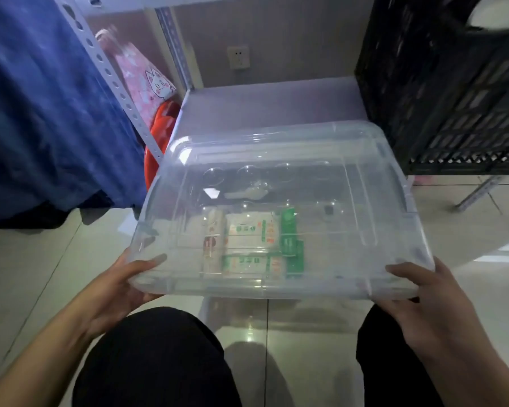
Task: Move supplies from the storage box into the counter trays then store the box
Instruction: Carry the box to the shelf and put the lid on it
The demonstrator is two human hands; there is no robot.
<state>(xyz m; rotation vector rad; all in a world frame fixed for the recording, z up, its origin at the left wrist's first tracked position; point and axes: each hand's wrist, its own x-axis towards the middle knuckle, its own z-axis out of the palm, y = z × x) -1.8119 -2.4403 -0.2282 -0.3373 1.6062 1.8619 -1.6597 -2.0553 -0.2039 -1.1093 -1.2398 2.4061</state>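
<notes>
Left hand (121, 284) grips the near-left corner of the clear storage box (276, 218), thumb on top of the lid rim, fingers curled beneath; right hand (429, 306) holds the near-right corner the same way. Box sits between both hands, lid (321, 160) closed, its far end at the front edge of a low shelf (265, 104), its near end over the tiled floor (27, 259) in front of the person's knees

Progress: packets (247, 239) with green and red print show through the lid, bunched at the near-left of the box, rest of the interior looks bare. No counter trays in view, so cannot tell whether unloading is ahead or finished; judged either a fetch from the shelf or the final stowing, direction not readable

Surroundings: black slatted crate (441, 92) on the shelf just right of the box, close enough to snag the far-right corner. Perforated shelf post (112, 80) to the far left, blue cloth (41, 98) further left, pink bag (141, 71) and something red (162, 127) behind the post. Wall socket (238, 57) at the back
</notes>
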